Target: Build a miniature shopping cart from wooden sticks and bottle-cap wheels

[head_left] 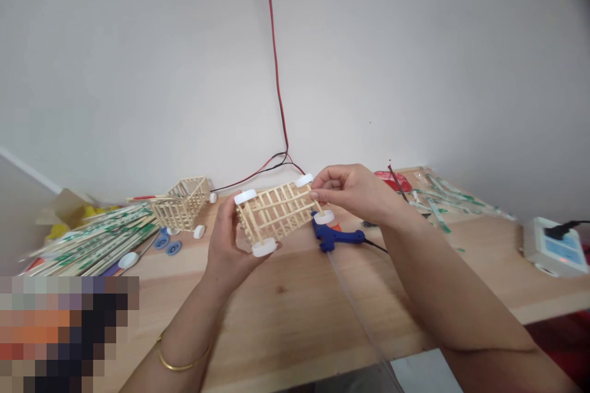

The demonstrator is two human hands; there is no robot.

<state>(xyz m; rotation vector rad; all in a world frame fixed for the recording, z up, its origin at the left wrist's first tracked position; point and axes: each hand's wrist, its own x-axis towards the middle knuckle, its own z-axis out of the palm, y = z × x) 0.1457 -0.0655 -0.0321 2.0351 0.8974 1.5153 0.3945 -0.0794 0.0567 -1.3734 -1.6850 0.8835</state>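
A small cart built of wooden sticks (279,210) is held up over the table, its slatted underside with white bottle-cap wheels turned toward me. My left hand (228,239) is wrapped around its left end, thumb below and fingers behind. At the right end, my right hand (343,190) pinches the cart's frame between thumb and fingers, beside the upper right wheel (304,180). The lower right wheel (323,217) hangs just below that hand. A blue glue gun (338,236) lies on the table behind and under the cart's right end.
On the left stand a second stick cart (182,204) and a pile of wrapped chopsticks (99,236). Blue rings (173,248) lie near them. Torn wrappers (437,212) and a white power socket box (555,245) are to the right. A red-black cable (275,61) runs down the wall.
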